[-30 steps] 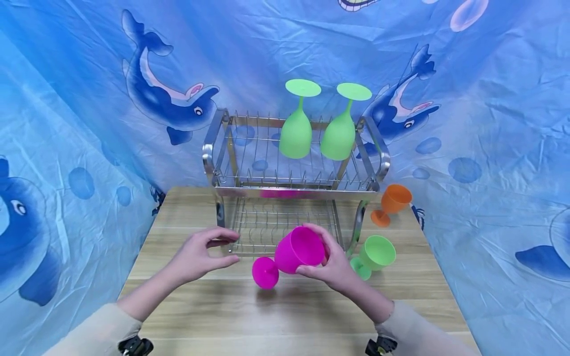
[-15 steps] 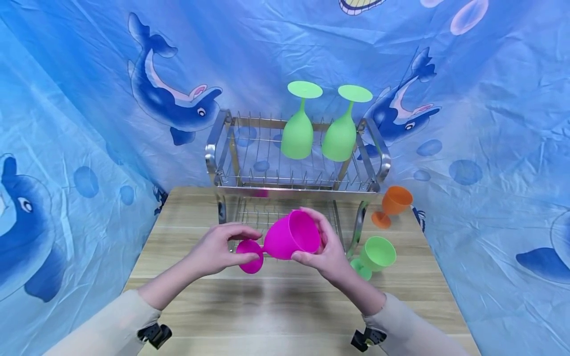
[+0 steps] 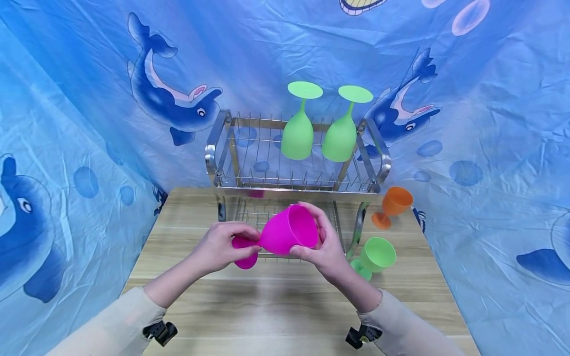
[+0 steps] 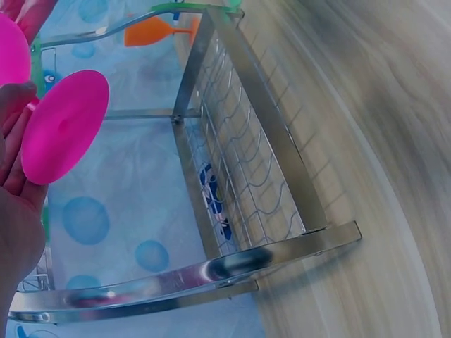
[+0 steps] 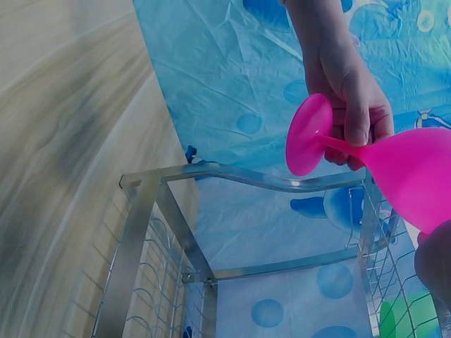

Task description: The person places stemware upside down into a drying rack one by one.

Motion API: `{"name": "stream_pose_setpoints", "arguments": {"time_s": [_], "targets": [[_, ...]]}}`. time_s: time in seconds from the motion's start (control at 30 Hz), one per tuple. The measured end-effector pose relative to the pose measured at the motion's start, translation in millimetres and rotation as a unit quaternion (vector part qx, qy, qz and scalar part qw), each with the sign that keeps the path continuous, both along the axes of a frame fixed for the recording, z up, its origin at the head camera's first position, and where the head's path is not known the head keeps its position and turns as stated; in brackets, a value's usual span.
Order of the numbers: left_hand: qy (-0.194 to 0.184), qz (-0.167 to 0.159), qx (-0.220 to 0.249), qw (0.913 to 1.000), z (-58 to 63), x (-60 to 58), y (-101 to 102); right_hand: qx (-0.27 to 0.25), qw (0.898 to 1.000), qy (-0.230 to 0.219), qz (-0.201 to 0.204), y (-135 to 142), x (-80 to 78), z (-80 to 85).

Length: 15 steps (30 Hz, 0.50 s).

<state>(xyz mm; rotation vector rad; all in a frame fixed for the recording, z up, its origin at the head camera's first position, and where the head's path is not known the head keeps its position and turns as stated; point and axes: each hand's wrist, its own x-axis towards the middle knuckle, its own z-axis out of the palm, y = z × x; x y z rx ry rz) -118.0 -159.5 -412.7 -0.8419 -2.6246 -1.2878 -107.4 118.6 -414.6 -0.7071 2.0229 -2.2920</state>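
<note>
A bright pink goblet [image 3: 280, 232] is held tilted in the air, in front of the dish rack's lower level. Its bowl faces right and its round foot [image 4: 67, 127] points left. My left hand [image 3: 224, 247] pinches the stem between thumb and fingers, close to the foot; the right wrist view shows this left hand [image 5: 349, 98] at the stem too. Around the bowl, near the rim, curls my right hand [image 3: 327, 247], thumb in front and fingers behind. Part of the foot is hidden behind the left thumb.
A two-level metal dish rack [image 3: 294, 193] stands behind the hands. Upside down on its top level are two green goblets, one left [image 3: 297, 133] and one right [image 3: 340, 136]. An orange goblet [image 3: 396, 201] and a green goblet [image 3: 377, 254] stand on the wooden table [image 3: 267, 316] at right.
The pink goblet has moved up and left in my right hand. My left hand has come in from the left, from apart with spread fingers to pinching the stem.
</note>
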Motion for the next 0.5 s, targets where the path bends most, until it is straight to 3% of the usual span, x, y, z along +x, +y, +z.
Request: {"name": "stream_pose_setpoints", "arguments": {"time_s": [0.2,0.33,0.5], "targets": [[-0.004,-0.006,-0.003,1.0000,1.7,-1.6,-2.4,0.001,1.000,0.005,0.003,-0.9,-2.6,0.2],[-0.013,-0.008,-0.008,0.9999,5.6,-2.3,-6.7,0.011,0.999,0.016,0.028,1.8,-6.8,1.6],[-0.014,-0.024,-0.035,0.9990,13.6,-5.3,-18.6,0.074,0.994,0.049,0.068,15.1,-9.8,8.4]]}}
